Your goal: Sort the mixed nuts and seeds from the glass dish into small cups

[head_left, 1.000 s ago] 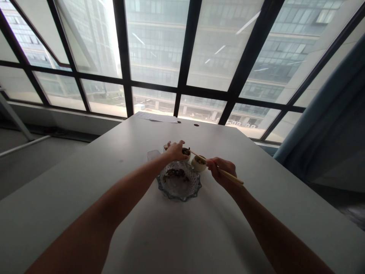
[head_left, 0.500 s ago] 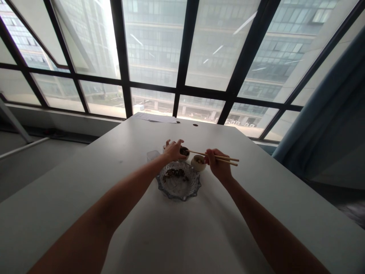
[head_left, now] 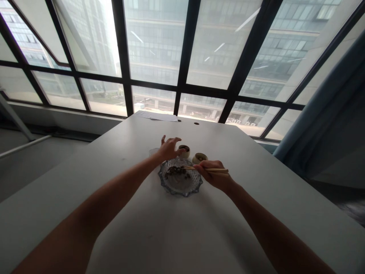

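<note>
My right hand point(head_left: 213, 173) is closed around a pair of wooden chopsticks point(head_left: 218, 171). Their tips reach into a clear, scallop-rimmed glass bowl point(head_left: 182, 190), at the small dark brown pieces point(head_left: 176, 170) heaped toward its far side; I cannot tell whether a piece is pinched. My left hand point(head_left: 169, 148) hovers behind the bowl with its fingers apart. Close to its thumb stands a small cream cup point(head_left: 184, 153) with dark contents. A second cream cup point(head_left: 199, 157), partly hidden by my right hand, holds something brownish.
A clear plastic container point(head_left: 153, 152) is mostly covered by my left wrist. Papers point(head_left: 156, 115) lie at the far edge of the white table point(head_left: 137, 228), near two dark round holes. Large windows rise behind, and a blue curtain point(head_left: 322, 102) hangs at the right.
My right hand has brought the chopsticks from the far cream cup down and toward me into the glass bowl. My left hand has come away from that cup, slightly leftward, fingers spread.
</note>
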